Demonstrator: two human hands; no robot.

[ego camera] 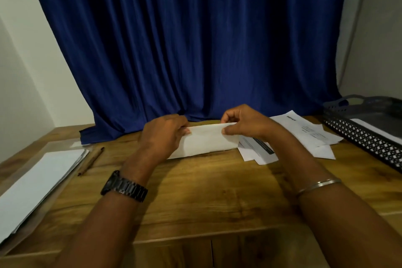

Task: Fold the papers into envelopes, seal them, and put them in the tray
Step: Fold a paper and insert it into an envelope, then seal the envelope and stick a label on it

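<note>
Paper (206,139), folded into a strip, lies near the table's (195,198) far edge, left hand (162,135) and right hand (245,122) pinching its ends.

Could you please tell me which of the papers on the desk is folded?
The centre paper, pinched by the left hand and right hand; the left stack and the printed sheets on the right lie flat.

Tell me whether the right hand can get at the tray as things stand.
Probably yes. The tray sits on the same side as the right hand, with only flat printed sheets lying between them. But that hand is pinching the folded paper, so it would carry or release it first.
</note>
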